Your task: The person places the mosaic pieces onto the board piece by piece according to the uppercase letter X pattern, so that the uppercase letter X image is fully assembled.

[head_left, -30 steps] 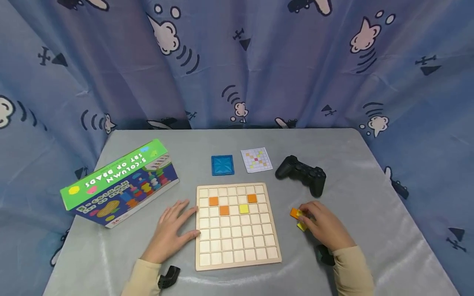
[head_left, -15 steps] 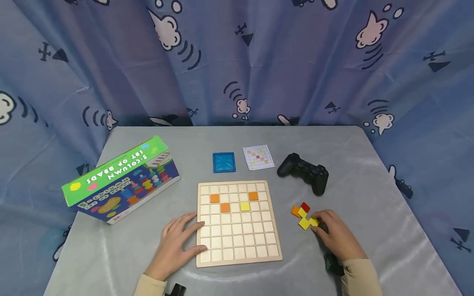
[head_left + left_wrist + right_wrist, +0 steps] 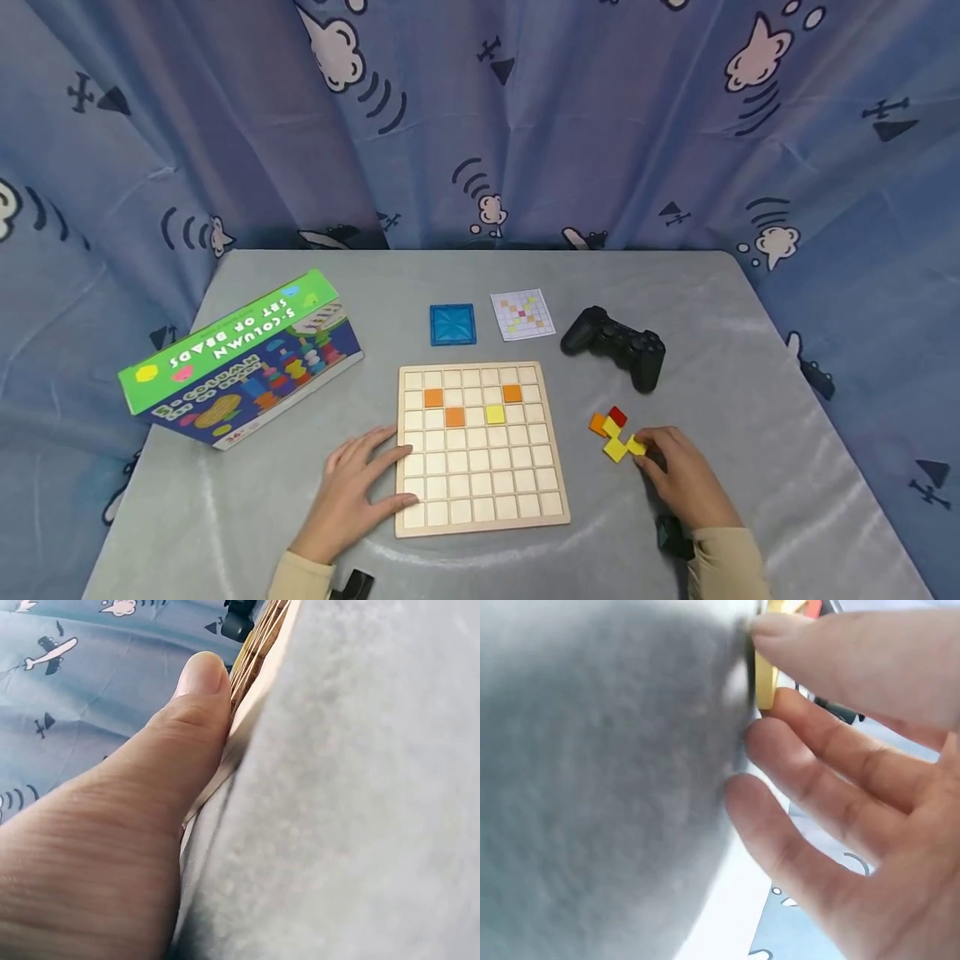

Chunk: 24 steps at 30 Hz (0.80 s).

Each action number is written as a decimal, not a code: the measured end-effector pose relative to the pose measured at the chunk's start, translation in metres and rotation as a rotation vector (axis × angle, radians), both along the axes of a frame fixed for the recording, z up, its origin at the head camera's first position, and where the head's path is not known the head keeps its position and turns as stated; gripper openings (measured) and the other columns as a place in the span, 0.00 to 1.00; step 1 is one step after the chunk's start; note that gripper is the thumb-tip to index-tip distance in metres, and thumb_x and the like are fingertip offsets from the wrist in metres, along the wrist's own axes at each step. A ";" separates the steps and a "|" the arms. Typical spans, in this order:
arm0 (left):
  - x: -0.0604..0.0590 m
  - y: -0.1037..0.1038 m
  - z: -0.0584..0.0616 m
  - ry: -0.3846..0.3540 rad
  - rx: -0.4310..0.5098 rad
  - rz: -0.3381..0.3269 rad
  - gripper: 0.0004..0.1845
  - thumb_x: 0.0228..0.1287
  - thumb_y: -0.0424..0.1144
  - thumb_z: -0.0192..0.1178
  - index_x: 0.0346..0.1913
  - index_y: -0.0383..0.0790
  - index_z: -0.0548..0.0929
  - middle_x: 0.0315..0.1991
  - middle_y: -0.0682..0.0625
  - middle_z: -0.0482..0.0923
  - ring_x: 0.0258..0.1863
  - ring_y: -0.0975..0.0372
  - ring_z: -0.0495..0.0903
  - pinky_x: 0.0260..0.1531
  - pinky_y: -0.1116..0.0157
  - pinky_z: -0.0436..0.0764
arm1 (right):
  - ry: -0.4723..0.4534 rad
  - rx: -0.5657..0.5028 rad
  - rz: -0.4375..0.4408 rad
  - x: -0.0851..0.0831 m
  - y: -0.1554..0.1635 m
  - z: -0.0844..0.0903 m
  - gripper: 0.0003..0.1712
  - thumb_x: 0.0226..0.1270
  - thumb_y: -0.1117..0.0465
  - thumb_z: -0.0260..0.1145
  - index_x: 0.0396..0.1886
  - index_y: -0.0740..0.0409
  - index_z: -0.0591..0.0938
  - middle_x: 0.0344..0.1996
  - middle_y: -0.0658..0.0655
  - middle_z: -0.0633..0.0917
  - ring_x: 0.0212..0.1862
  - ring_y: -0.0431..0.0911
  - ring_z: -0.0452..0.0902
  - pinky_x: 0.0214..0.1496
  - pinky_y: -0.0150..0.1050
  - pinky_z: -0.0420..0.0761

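Note:
A wooden grid board (image 3: 483,532) lies mid-table, with pale squares, 3 orange tiles (image 3: 454,417) and a yellow tile (image 3: 495,414) in its upper rows. My left hand (image 3: 345,500) rests at the board's left edge, fingers fairly straight; its thumb (image 3: 202,679) lies against the rim in the left wrist view. To the right of the board, my right hand (image 3: 686,479) pinches a yellow tile (image 3: 635,446) between thumb and fingers, low over the table. Beside it lie an orange tile (image 3: 597,424), a red tile (image 3: 617,416) and two other yellow tiles (image 3: 615,450), close together.
Behind the board are a blue square tray (image 3: 453,325) and a printed pattern card (image 3: 522,315). A black game controller (image 3: 615,347) lies back right. On the left, a green and blue toy box (image 3: 247,367) sits at an angle. A patterned curtain (image 3: 420,125) hangs behind the table.
My right hand has moved right and slightly down, from covering the loose tiles to the outermost yellow one, uncovering the red tile. My left fingers and thumb have come slightly further onto the board's edge.

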<state>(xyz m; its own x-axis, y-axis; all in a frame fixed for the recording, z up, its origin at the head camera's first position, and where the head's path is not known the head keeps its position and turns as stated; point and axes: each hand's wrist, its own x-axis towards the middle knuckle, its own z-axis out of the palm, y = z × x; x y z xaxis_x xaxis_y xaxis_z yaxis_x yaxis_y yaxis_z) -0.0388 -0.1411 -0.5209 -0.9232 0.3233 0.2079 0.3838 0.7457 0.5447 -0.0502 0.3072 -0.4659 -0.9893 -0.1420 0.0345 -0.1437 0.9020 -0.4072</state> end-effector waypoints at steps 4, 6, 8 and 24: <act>0.000 0.001 0.001 -0.002 -0.006 0.001 0.33 0.49 0.67 0.64 0.59 0.60 0.78 0.68 0.54 0.66 0.68 0.56 0.62 0.64 0.46 0.57 | 0.069 0.012 0.013 0.001 0.000 0.007 0.15 0.54 0.72 0.71 0.42 0.64 0.79 0.39 0.59 0.80 0.39 0.50 0.78 0.40 0.48 0.81; 0.000 0.001 0.001 0.003 -0.007 0.001 0.33 0.50 0.67 0.64 0.59 0.59 0.78 0.68 0.54 0.66 0.68 0.56 0.62 0.64 0.45 0.57 | 0.118 0.023 0.040 0.002 -0.002 0.012 0.16 0.52 0.72 0.72 0.40 0.63 0.79 0.37 0.57 0.80 0.39 0.49 0.78 0.39 0.47 0.81; 0.000 0.001 0.001 0.011 -0.006 0.002 0.33 0.50 0.66 0.65 0.59 0.59 0.78 0.68 0.53 0.67 0.69 0.55 0.62 0.64 0.45 0.57 | 0.170 0.033 0.077 -0.001 -0.007 0.016 0.17 0.50 0.73 0.74 0.39 0.61 0.79 0.36 0.55 0.80 0.37 0.48 0.78 0.38 0.46 0.82; 0.001 0.000 -0.001 0.011 -0.018 0.003 0.32 0.52 0.67 0.62 0.60 0.60 0.77 0.70 0.55 0.64 0.71 0.57 0.60 0.68 0.47 0.54 | 0.287 0.040 0.417 -0.037 -0.071 0.024 0.15 0.51 0.69 0.75 0.36 0.56 0.80 0.39 0.52 0.80 0.40 0.42 0.78 0.39 0.37 0.82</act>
